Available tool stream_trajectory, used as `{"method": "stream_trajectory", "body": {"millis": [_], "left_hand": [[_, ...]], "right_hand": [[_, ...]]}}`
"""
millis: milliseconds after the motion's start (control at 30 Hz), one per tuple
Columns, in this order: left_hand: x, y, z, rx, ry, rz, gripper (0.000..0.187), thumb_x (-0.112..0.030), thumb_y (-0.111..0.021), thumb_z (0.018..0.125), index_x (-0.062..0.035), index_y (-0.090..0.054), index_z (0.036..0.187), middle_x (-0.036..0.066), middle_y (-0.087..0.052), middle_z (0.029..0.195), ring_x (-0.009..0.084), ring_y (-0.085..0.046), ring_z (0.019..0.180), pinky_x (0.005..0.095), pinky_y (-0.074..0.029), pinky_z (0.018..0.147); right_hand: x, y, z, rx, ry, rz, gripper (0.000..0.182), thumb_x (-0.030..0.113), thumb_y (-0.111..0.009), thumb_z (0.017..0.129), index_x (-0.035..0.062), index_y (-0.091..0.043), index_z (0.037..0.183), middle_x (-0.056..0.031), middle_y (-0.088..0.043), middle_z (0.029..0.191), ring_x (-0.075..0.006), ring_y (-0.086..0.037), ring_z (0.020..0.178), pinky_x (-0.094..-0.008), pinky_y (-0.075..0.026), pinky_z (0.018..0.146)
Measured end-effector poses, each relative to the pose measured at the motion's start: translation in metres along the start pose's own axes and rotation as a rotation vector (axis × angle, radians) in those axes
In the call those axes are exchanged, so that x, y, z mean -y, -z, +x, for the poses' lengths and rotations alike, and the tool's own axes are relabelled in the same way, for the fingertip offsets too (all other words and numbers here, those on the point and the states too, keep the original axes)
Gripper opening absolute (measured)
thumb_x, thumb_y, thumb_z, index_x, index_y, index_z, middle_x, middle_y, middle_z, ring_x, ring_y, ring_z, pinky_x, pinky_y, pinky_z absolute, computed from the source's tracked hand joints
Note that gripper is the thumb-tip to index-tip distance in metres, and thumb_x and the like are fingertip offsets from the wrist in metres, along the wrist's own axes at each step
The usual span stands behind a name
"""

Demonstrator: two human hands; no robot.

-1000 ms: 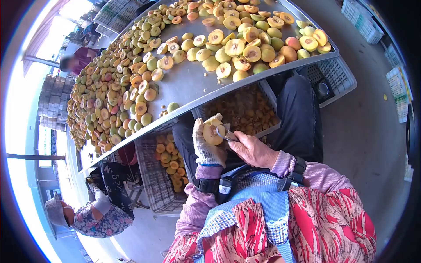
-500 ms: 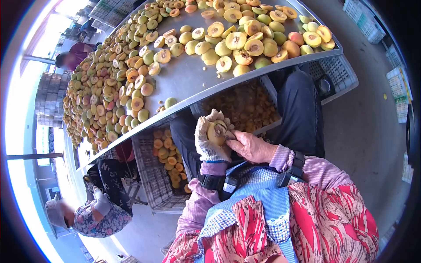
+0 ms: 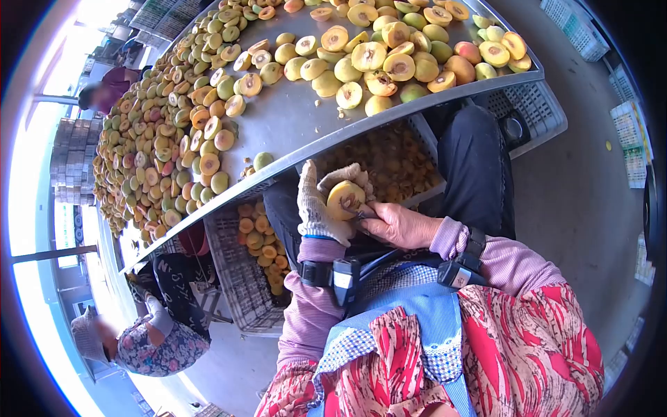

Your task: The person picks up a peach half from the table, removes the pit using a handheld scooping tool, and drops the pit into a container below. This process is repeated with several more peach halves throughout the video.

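Note:
My left hand (image 3: pixel 317 208), in a worn whitish knit glove, cradles a peach half (image 3: pixel 345 199) with its cut yellow face toward me. Its gloved thumb sticks up, away from the fruit. My bare right hand (image 3: pixel 399 225) pinches a small metal tool (image 3: pixel 363 214) whose tip is at the brown pit area in the middle of the half. Most of the tool is hidden by the fingers. Both hands are above my lap, just in front of the table edge.
A metal table (image 3: pixel 278 125) carries many halved peaches (image 3: pixel 368 55). Below it are a crate of scraps (image 3: pixel 389 160) and, to the left, a crate (image 3: pixel 236 278) holding peach halves. A co-worker (image 3: pixel 156 333) sits at the left; another person (image 3: pixel 111 90) is farther back.
My left hand has turned and opened its thumb outward, so the cut face shows more fully. The right hand stays close, with the tool at the fruit's centre.

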State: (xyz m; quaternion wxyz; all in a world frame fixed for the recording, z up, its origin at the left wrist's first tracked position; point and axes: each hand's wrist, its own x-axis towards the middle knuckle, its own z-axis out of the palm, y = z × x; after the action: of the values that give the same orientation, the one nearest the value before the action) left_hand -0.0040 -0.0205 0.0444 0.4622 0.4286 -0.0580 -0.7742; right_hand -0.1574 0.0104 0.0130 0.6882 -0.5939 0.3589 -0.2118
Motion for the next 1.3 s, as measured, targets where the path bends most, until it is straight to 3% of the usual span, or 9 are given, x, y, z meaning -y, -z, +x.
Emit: {"method": "stream_trajectory", "body": {"millis": [233, 333, 400, 567, 633, 767, 1000, 1167, 1300], "left_hand": [[0.018, 0.025, 0.007, 0.014, -0.123, 0.152, 0.040, -0.038, -0.058, 0.084, 0.0008, -0.061, 0.092, 0.012, -0.061, 0.087, 0.0264, -0.058, 0.078, 0.0371, -0.049, 0.070], [0.011, 0.025, 0.017, -0.050, -0.011, 0.275, 0.036, -0.034, -0.060, 0.084, 0.0010, -0.062, 0.090, 0.011, -0.062, 0.082, 0.0234, -0.059, 0.071, 0.0328, -0.049, 0.064], [0.009, 0.019, 0.015, -0.034, -0.089, 0.499, 0.034, -0.032, -0.061, 0.084, 0.0013, -0.063, 0.088, 0.010, -0.063, 0.080, 0.0215, -0.059, 0.068, 0.0312, -0.049, 0.062], [0.010, 0.013, 0.010, 0.007, -0.232, 0.843, 0.030, -0.028, -0.064, 0.083, 0.0015, -0.065, 0.087, 0.009, -0.064, 0.077, 0.0158, -0.060, 0.062, 0.0266, -0.048, 0.056], [0.009, 0.016, 0.008, 0.023, -0.195, 0.846, 0.034, -0.031, -0.062, 0.084, 0.0012, -0.064, 0.094, 0.011, -0.064, 0.083, 0.0186, -0.061, 0.069, 0.0294, -0.049, 0.060], [0.012, 0.011, -0.008, 0.129, -0.181, 0.134, 0.035, -0.032, -0.056, 0.089, 0.0005, -0.061, 0.101, 0.009, -0.063, 0.086, 0.0214, -0.060, 0.074, 0.0325, -0.050, 0.064], [0.021, 0.022, -0.019, -0.006, -0.458, 0.616, 0.034, -0.029, -0.056, 0.089, 0.0034, -0.063, 0.092, 0.013, -0.065, 0.081, 0.0202, -0.061, 0.066, 0.0296, -0.050, 0.059], [0.016, 0.033, -0.009, 0.130, -0.446, 0.500, 0.035, -0.030, -0.055, 0.088, 0.0030, -0.061, 0.097, 0.014, -0.064, 0.089, 0.0228, -0.061, 0.074, 0.0321, -0.051, 0.064], [0.032, 0.030, 0.001, 0.029, -0.295, 0.150, 0.035, -0.033, -0.057, 0.086, -0.0001, -0.060, 0.099, 0.012, -0.062, 0.091, 0.0249, -0.058, 0.082, 0.0353, -0.050, 0.070]], "right_hand": [[-0.011, 0.006, 0.001, 0.082, 0.010, -0.212, 0.039, 0.030, -0.048, 0.092, -0.0003, -0.046, 0.116, -0.0235, -0.058, 0.104, -0.0329, -0.056, 0.101, -0.0375, -0.041, 0.090], [-0.003, 0.008, -0.002, 0.062, -0.025, -0.156, 0.036, 0.034, -0.046, 0.093, 0.0030, -0.050, 0.111, -0.0152, -0.060, 0.081, -0.0267, -0.061, 0.073, -0.0352, -0.049, 0.068], [0.013, 0.020, -0.007, 0.250, -0.472, 0.342, 0.028, 0.036, -0.046, 0.093, 0.0092, -0.053, 0.100, 0.0031, -0.039, 0.051, -0.0075, -0.037, 0.039, -0.0231, -0.032, 0.036], [0.000, 0.026, -0.003, 0.383, -0.607, 0.606, 0.026, 0.038, -0.047, 0.093, 0.0160, -0.041, 0.081, 0.0072, -0.029, 0.050, -0.0028, -0.028, 0.036, -0.0198, -0.022, 0.031], [0.010, 0.018, -0.006, 0.252, -0.550, 0.344, 0.028, 0.038, -0.047, 0.093, 0.0151, -0.041, 0.078, 0.0069, -0.029, 0.050, -0.0031, -0.028, 0.036, -0.0203, -0.023, 0.030], [0.009, 0.009, -0.006, 0.198, -0.462, 0.421, 0.030, 0.039, -0.048, 0.092, 0.0146, -0.042, 0.075, 0.0060, -0.031, 0.051, -0.0033, -0.028, 0.037, -0.0206, -0.024, 0.031], [0.004, -0.009, -0.016, 0.462, -0.495, 0.969, 0.032, 0.040, -0.041, 0.095, 0.0133, -0.039, 0.077, 0.0065, -0.028, 0.052, -0.0013, -0.024, 0.036, -0.0194, -0.021, 0.027], [0.021, -0.012, -0.017, 0.291, -0.479, 0.746, 0.030, 0.039, -0.042, 0.095, 0.0108, -0.046, 0.086, 0.0052, -0.032, 0.054, -0.0032, -0.030, 0.037, -0.0192, -0.027, 0.030], [0.011, -0.008, -0.011, 0.025, -0.216, -0.150, 0.034, 0.029, -0.047, 0.092, 0.0032, -0.048, 0.114, -0.0115, -0.057, 0.066, -0.0202, -0.054, 0.047, -0.0327, -0.044, 0.042]]}}
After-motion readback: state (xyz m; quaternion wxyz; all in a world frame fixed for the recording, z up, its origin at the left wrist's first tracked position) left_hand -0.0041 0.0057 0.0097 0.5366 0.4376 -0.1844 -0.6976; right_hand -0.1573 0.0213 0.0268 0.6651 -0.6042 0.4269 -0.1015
